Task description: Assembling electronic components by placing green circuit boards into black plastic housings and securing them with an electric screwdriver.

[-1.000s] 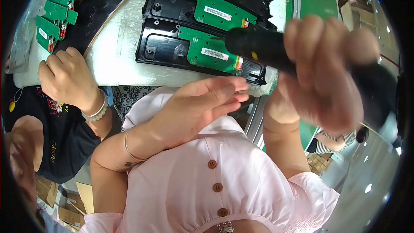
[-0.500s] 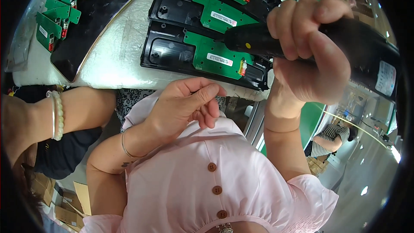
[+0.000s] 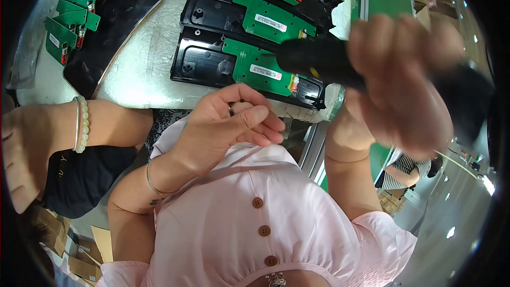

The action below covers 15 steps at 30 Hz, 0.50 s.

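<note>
My right hand (image 3: pixel 398 79), blurred by motion, is wrapped round a black electric screwdriver (image 3: pixel 319 58). Its narrow end points left over the nearest green circuit board (image 3: pixel 249 66), which sits in a black plastic housing (image 3: pixel 202 66). Whether the tip touches the board I cannot tell. My left hand (image 3: pixel 228 119) hovers just in front of that housing, palm up with fingers curled. Small dark bits, too small to name, show among its fingers. Behind lie more such housings, each with a green board (image 3: pixel 271 21) bearing a white label and a red-and-white connector.
A dark phone-like slab (image 3: pixel 114 32) lies on the white table surface (image 3: pixel 154 48), beside loose green boards (image 3: pixel 61 40) with red parts. At the left comes another person's arm (image 3: pixel 114 127) with a beaded bracelet. Farther right, a person in stripes (image 3: pixel 406 170) bends over.
My right hand and the screwdriver's rear have swung right and down, while its tip stays near the same board. My left fingers have loosened slightly, exposing dark bits. The other person's hand has come into view.
</note>
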Each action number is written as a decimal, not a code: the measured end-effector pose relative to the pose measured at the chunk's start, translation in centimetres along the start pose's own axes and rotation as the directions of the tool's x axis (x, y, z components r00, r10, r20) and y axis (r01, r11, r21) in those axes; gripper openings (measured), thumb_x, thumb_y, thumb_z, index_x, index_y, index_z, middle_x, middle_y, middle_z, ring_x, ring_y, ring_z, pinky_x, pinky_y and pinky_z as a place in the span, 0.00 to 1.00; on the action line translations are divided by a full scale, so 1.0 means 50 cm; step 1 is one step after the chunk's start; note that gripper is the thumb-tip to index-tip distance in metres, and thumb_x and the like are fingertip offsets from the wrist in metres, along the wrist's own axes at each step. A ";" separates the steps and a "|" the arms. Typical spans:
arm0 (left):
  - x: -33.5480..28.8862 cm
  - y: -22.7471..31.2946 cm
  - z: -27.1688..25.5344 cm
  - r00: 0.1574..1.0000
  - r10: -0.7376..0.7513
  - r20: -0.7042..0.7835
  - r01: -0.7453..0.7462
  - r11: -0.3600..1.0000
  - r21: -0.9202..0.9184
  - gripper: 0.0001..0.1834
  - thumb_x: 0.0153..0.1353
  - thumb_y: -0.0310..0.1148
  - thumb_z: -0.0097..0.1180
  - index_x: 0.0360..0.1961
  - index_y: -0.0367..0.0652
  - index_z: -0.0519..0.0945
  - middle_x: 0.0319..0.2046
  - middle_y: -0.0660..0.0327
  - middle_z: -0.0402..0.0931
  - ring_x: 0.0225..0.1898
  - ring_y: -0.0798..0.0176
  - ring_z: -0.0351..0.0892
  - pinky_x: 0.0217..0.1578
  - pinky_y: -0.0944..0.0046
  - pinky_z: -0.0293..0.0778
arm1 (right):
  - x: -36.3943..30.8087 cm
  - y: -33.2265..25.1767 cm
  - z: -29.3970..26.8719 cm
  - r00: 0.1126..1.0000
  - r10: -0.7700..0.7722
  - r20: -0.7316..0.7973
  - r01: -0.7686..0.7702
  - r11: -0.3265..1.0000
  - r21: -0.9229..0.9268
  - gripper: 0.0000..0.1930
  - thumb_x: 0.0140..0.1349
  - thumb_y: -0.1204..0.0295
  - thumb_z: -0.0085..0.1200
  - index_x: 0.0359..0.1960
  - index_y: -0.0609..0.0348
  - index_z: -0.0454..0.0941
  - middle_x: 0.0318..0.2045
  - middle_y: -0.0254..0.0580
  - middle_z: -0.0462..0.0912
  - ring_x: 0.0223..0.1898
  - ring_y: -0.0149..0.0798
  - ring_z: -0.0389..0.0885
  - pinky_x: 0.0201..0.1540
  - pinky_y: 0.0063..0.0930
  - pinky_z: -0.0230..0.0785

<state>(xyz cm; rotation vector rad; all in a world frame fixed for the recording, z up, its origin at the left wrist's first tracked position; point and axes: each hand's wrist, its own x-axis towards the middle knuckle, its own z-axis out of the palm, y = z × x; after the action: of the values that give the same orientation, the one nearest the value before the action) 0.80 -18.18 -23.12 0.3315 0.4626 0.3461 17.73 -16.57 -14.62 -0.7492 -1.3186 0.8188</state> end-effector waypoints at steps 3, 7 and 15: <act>-0.003 0.010 -0.010 0.999 0.025 -0.029 -0.028 0.993 -0.116 0.10 0.61 0.28 0.49 0.42 0.36 0.71 0.36 0.53 0.76 0.36 0.64 0.79 0.34 0.72 0.76 | -0.024 -0.064 -0.070 0.979 0.061 0.194 -0.104 0.970 0.219 0.21 0.37 0.90 0.49 0.35 0.54 0.67 0.16 0.25 0.68 0.17 0.23 0.67 0.25 0.14 0.57; -0.003 0.016 -0.016 0.996 0.021 -0.088 -0.045 0.960 -0.275 0.09 0.60 0.30 0.51 0.40 0.37 0.73 0.37 0.57 0.76 0.37 0.67 0.78 0.36 0.73 0.76 | -0.020 -0.058 -0.048 0.970 0.011 0.241 -0.108 0.913 0.394 0.18 0.41 0.86 0.54 0.34 0.54 0.69 0.18 0.27 0.73 0.19 0.23 0.72 0.26 0.15 0.63; 0.010 -0.007 -0.039 0.996 0.093 0.001 -0.087 0.936 -0.342 0.10 0.60 0.34 0.51 0.39 0.39 0.73 0.34 0.60 0.76 0.34 0.71 0.77 0.34 0.77 0.74 | -0.063 -0.047 -0.006 0.961 -0.244 -0.129 0.269 0.730 0.628 0.16 0.43 0.83 0.61 0.32 0.54 0.70 0.20 0.30 0.77 0.20 0.23 0.75 0.26 0.15 0.69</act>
<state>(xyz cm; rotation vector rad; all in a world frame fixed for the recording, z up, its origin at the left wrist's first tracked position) 0.38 -17.84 -25.08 0.0159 0.3628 0.5050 18.03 -20.48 -14.28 -0.0258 -0.9746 0.9445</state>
